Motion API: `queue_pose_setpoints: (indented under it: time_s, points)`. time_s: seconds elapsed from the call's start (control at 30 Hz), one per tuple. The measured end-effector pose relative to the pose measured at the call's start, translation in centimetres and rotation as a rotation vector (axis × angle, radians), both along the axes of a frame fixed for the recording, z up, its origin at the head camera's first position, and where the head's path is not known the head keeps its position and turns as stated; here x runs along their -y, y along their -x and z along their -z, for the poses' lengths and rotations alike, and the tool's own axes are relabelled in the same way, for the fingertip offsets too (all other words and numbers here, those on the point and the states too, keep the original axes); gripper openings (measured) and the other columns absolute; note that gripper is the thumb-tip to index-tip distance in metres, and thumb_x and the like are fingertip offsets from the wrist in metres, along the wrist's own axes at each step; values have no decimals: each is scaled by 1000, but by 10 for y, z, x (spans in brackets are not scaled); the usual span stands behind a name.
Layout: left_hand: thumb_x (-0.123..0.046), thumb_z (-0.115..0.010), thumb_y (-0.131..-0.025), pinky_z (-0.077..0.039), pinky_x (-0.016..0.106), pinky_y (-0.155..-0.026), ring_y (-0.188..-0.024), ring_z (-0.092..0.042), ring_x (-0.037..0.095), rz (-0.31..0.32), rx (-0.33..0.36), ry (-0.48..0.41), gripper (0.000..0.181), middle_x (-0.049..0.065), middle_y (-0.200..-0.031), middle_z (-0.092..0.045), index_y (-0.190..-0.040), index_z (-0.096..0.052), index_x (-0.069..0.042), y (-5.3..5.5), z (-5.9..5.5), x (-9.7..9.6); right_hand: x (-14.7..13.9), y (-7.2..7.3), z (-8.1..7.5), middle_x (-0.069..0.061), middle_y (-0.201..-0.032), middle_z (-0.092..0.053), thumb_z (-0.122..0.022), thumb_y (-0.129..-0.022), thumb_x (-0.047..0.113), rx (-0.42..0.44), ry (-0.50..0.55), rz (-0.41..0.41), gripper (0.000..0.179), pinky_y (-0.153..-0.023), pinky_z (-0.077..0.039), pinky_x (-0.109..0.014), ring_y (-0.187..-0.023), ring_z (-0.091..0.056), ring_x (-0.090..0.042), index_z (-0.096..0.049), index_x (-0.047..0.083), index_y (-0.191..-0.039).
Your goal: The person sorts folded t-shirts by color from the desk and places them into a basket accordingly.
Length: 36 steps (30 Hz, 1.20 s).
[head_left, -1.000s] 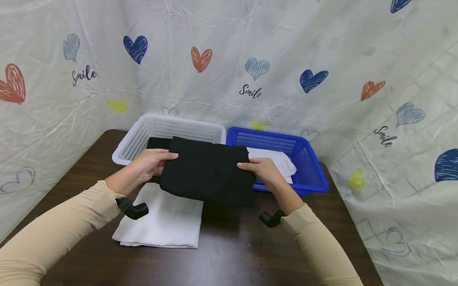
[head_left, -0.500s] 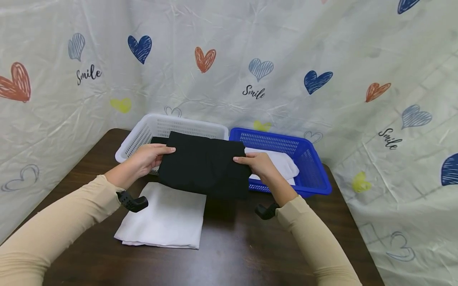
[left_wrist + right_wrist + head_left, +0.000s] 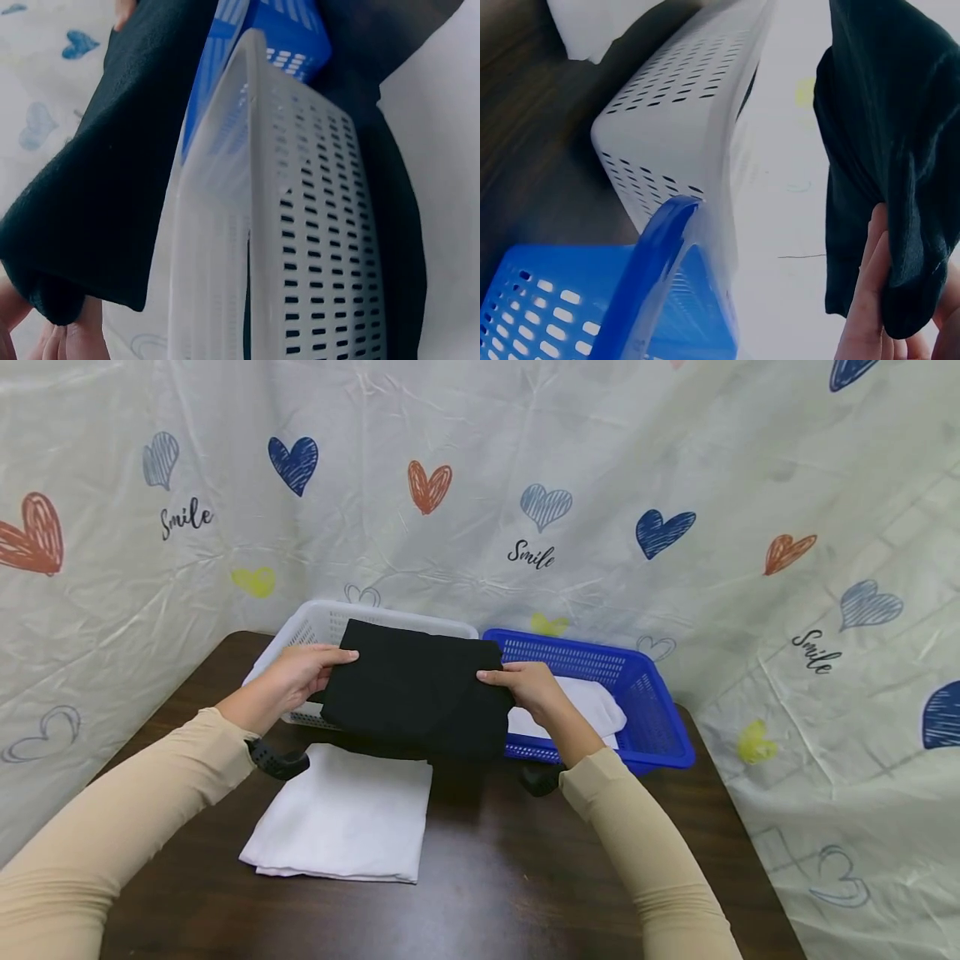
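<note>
A folded black cloth (image 3: 420, 689) hangs between my two hands, raised in front of the white basket. My left hand (image 3: 300, 675) pinches its left edge, thumb on top and fingers beneath. At the opposite edge my right hand (image 3: 528, 689) grips it the same way. In the left wrist view the black cloth (image 3: 112, 165) stands above the rim of the white basket (image 3: 322, 225). The right wrist view shows fingers (image 3: 870, 292) under the folded layers of the cloth (image 3: 892, 157). Most of the white basket's inside is hidden behind the cloth in the head view.
A folded white cloth (image 3: 345, 818) lies on the dark wooden table (image 3: 510, 893), nearer to me. To the right, the blue basket (image 3: 652, 710) holds a white cloth (image 3: 588, 706) and adjoins the white basket. A curtain with printed hearts (image 3: 465, 552) hangs behind the table.
Both hands have carried the black cloth forward and slightly left, so it now covers more of the white basket. The baskets and the white cloth on the table stay put.
</note>
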<state>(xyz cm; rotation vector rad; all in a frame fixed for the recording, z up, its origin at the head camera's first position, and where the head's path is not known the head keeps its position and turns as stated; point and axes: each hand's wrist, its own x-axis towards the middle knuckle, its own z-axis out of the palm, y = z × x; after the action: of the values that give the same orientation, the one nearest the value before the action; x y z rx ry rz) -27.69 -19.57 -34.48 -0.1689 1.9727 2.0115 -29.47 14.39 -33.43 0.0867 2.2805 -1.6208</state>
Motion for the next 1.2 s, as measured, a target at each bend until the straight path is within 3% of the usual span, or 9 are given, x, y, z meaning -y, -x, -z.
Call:
queue_pose_setpoints:
  time_s: [0.17, 0.37, 0.53, 0.63, 0.87, 1.1, 1.2]
  points:
    - [-24, -63, -98, -61, 22, -73, -73, -71, 0, 13, 5, 26, 55, -16, -76, -72, -143, -44, 2, 6, -4, 4, 5, 6, -1, -16, -129, -67, -76, -89, 29, 4, 3, 8, 53, -98, -56, -37, -88, -71, -12, -61, 3, -134]
    - [-25, -64, -98, -62, 26, -71, -73, -73, 4, 2, 45, 8, 36, -13, -77, -74, -128, -55, -7, 15, -6, 9, 10, 12, -2, -15, -133, -65, -76, -88, 29, 3, 1, 23, 58, -100, -55, -38, -105, -70, -22, -58, 4, -138]
    - [-24, -65, -98, -61, 24, -71, -71, -72, 2, -3, 41, 31, 55, -14, -76, -73, -144, -46, -2, 20, -8, 13, 15, 17, -2, -15, -133, -65, -77, -88, 27, -4, 19, 29, 62, -101, -54, -37, -101, -70, -18, -55, 3, -140]
    - [-23, -67, -96, -60, 21, -71, -70, -71, 1, -27, 28, 30, 57, -14, -75, -73, -145, -45, -1, 22, -9, 16, 20, 22, -2, -17, -130, -66, -77, -88, 26, -11, 40, 19, 58, -100, -55, -37, -93, -71, -15, -58, 2, -137]
    - [-21, -70, -94, -60, 20, -69, -68, -71, 3, -67, 9, 2, 24, -12, -74, -72, -113, -62, -10, 31, -12, 24, 29, 33, -4, -15, -128, -67, -78, -87, 27, -32, 31, 12, 54, -101, -54, -37, -89, -69, -13, -62, 3, -134]
    - [-23, -73, -92, -60, 19, -69, -68, -71, 3, -110, -1, 8, 8, -11, -72, -73, -91, -67, -17, 39, -13, 29, 37, 43, -7, -13, -136, -63, -79, -86, 28, -20, 38, 29, 64, -105, -52, -38, -117, -66, -24, -55, 4, -141]
    - [-22, -72, -92, -60, 20, -68, -67, -71, 4, -111, -9, -2, 12, -11, -71, -73, -80, -70, -20, 41, -14, 31, 39, 48, -6, -13, -138, -62, -79, -86, 28, -13, 47, 36, 68, -107, -50, -38, -119, -65, -23, -52, 5, -144]
